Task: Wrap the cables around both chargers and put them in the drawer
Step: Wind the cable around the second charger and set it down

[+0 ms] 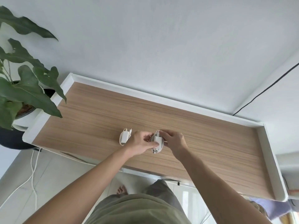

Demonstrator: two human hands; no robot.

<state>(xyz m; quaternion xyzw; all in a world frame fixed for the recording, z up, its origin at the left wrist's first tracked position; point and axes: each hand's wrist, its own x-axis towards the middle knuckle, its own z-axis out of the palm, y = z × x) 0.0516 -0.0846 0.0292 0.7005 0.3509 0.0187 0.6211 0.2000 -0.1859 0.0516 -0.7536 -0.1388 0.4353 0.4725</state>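
Your left hand (140, 143) pinches charger 2 (157, 141), right hand (174, 139) grips its cable end; charger 1 (124, 137) lies wrapped just left.

The cabinet top (100, 113) looks like matt wood-grain laminate, edged by a smooth white rim (163, 98). Both chargers (157, 140) (124, 136) appear smooth white plastic. The floor tiles (53, 172) look glossy; the shirt (137, 210) is matt olive cloth.

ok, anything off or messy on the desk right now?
Nothing stands out. One wrapped charger lies flat on the wooden top; the left hand and right hand hold the second charger with its cable coiled around it. No spills or damage.
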